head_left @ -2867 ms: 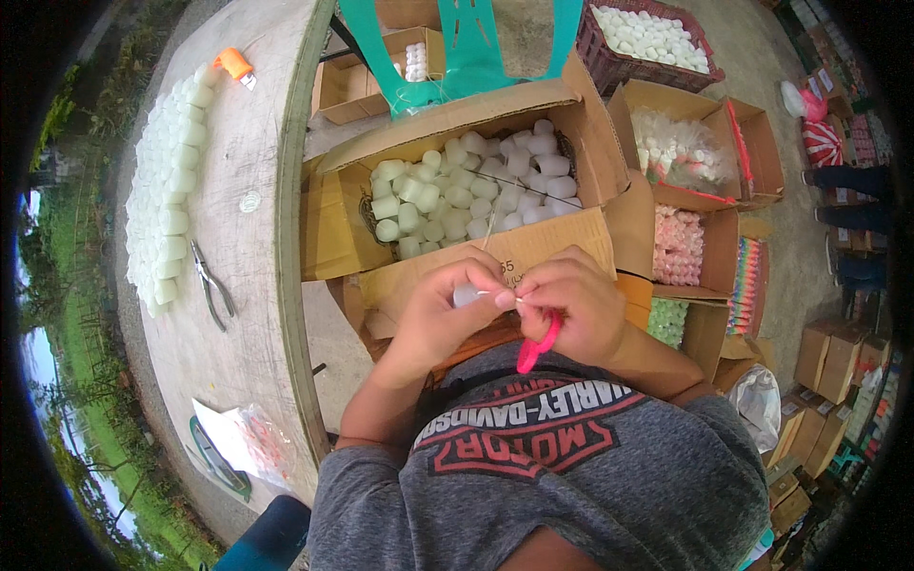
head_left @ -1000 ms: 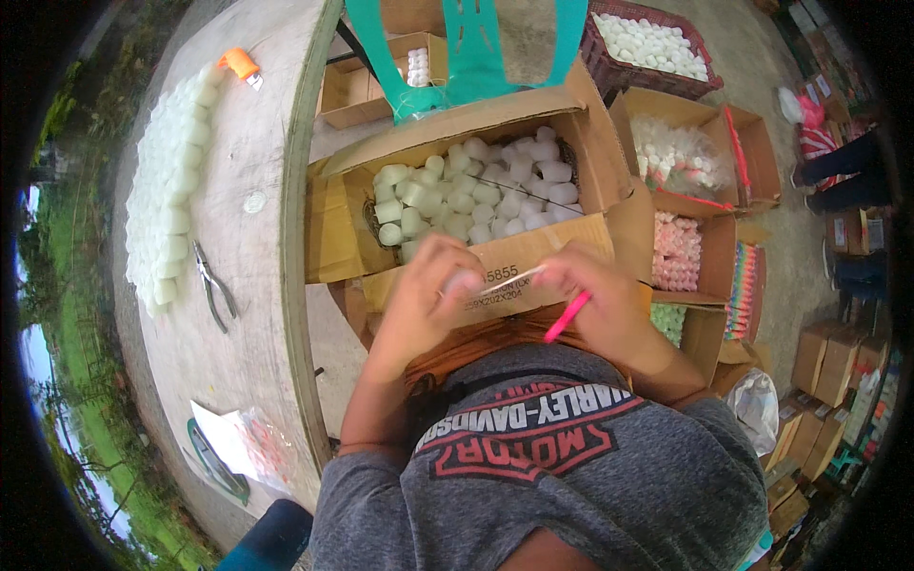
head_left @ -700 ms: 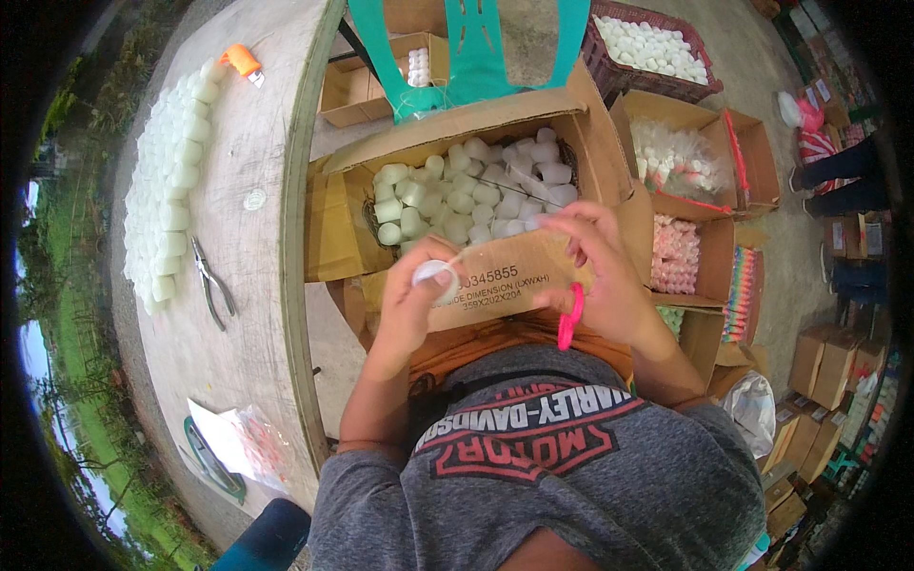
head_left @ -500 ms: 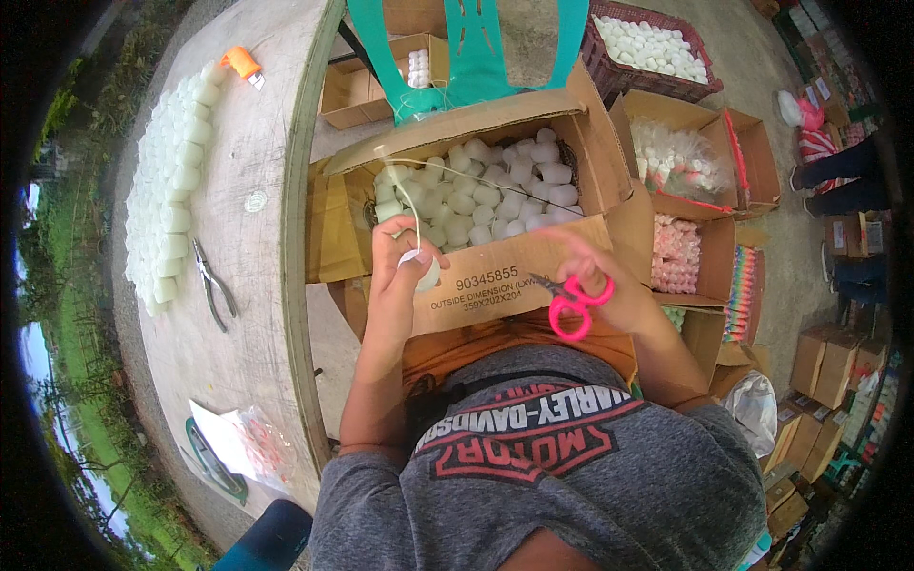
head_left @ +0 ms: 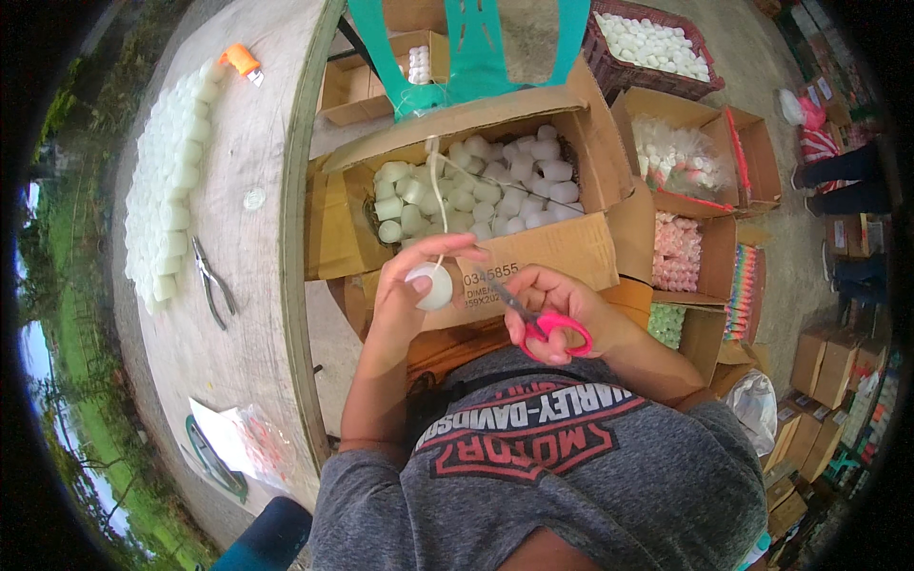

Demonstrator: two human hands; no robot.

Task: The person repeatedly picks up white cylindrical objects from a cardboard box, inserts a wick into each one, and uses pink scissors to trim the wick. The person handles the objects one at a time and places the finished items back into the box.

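Head view. Left hand point(head_left: 405, 295): fingers closed around a small white round candle point(head_left: 430, 285), its white wick string point(head_left: 434, 205) running up over the open brown cardboard box of white candles point(head_left: 476, 190). Right hand point(head_left: 557, 309): fingers through the handles of pink-handled scissors point(head_left: 545, 322), blades pointing toward the candle. White label on the box's near wall. Round wooden worktop point(head_left: 257, 285), left: rows of white candles point(head_left: 167, 219) along its far-left edge, grey pliers point(head_left: 211, 282) beside them, orange tool point(head_left: 240, 62) at its far edge.

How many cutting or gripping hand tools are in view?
2: red-handled scissors in the right hand, and pliers lying on the round wooden table. Others may be hidden in boxes.
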